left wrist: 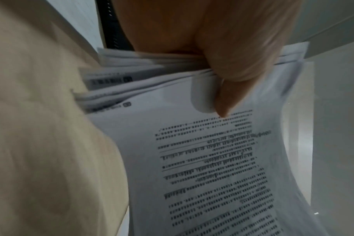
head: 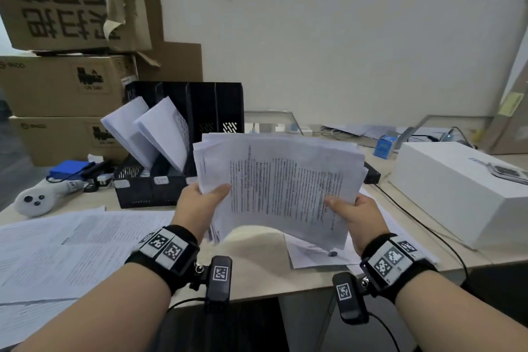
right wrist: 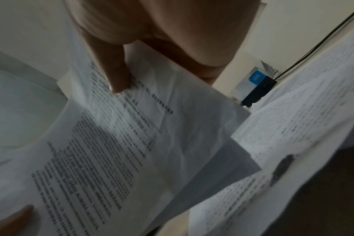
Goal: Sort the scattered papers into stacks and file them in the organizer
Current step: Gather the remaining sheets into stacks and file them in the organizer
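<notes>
A loose stack of printed papers (head: 280, 180) is held up above the desk between both hands. My left hand (head: 204, 198) grips its left edge, thumb on top (left wrist: 216, 95). My right hand (head: 353, 213) pinches the lower right edge, thumb (right wrist: 115, 75) pressed on the top sheet (right wrist: 121, 143). The black organizer (head: 183, 148) stands behind on the left, with two white bundles (head: 148, 134) leaning in its left slots; the right slots look empty. More printed sheets (head: 65, 251) lie spread on the desk at left, and others (head: 314, 251) lie under the held stack.
Cardboard boxes (head: 65, 83) are stacked at back left. A white box (head: 463, 191) sits at right with a black cable (head: 428, 231) running past it. A white controller (head: 37, 200) and blue pouch (head: 68, 170) lie left of the organizer. A small blue box (head: 384, 146) stands at the back.
</notes>
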`<state>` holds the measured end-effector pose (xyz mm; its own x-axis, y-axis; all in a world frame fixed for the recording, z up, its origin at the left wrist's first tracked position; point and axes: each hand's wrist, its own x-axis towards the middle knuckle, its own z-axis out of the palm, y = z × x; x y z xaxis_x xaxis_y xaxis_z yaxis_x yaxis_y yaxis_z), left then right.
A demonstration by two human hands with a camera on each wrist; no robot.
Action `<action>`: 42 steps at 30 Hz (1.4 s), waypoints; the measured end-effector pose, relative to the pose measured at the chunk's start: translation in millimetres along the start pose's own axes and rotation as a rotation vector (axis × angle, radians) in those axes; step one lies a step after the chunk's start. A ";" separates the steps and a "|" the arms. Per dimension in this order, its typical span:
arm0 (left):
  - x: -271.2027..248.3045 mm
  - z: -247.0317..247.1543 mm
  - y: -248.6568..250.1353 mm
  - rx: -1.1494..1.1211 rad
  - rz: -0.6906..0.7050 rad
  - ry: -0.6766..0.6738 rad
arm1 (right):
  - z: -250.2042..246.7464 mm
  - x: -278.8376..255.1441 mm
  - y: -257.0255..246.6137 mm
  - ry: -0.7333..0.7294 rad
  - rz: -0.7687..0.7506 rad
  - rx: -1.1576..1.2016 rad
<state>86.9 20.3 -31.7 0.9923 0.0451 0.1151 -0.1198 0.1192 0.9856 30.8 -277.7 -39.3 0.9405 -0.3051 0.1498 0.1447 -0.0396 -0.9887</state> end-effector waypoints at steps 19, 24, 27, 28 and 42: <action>-11.2 -6.0 -13.0 -0.080 0.020 -0.238 | 4.8 -12.6 14.4 -0.087 0.052 -0.009; -16.1 0.7 -18.3 0.006 -0.021 -0.169 | 5.4 -17.9 20.9 -0.037 0.048 -0.060; -11.5 2.1 -7.8 -0.017 -0.008 -0.136 | 3.6 -12.8 10.7 -0.040 0.035 -0.055; -10.7 1.4 -6.0 -0.022 0.001 -0.130 | 2.2 -11.5 9.5 -0.029 0.033 -0.050; -19.7 -3.3 -23.8 0.248 -0.127 -0.098 | 6.8 -13.9 13.0 -0.063 0.113 -0.218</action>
<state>70.2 19.9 -57.8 0.9985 -0.0526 -0.0120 0.0051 -0.1284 0.9917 21.7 -267.5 -54.2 0.9652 -0.2594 0.0315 -0.0258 -0.2145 -0.9764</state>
